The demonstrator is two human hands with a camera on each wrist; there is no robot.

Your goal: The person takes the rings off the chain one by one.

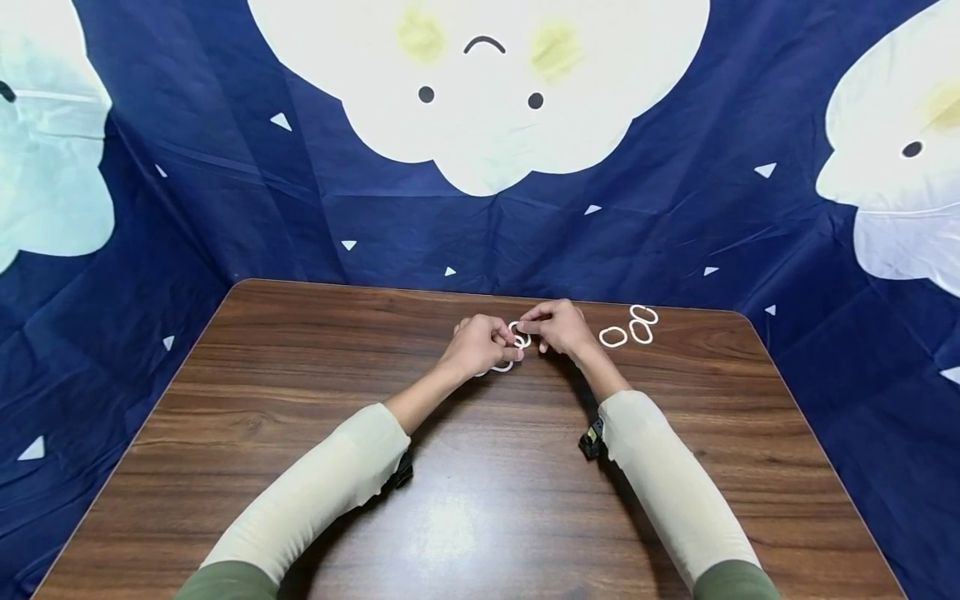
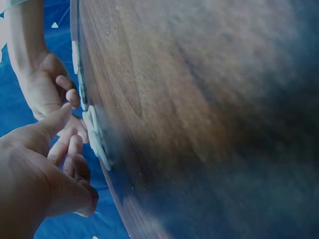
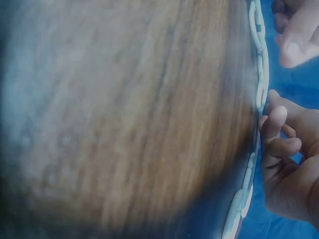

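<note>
At the far middle of the table, white oval links lie overlapping like a short chain between both hands. My right hand pinches the edge of the link at the far end with thumb and index finger. My left hand is on the other side, its thumb and index tips apart around the nearer links. From the left wrist view, the left hand has a stretched thumb and loosely bent fingers beside the stacked links. The right wrist view shows the right fingertips at the end of the row of links.
Three more white links lie to the right of my right hand, two of them meeting. The brown wooden table ends just beyond the hands. Behind it hangs a blue cloth with cloud faces.
</note>
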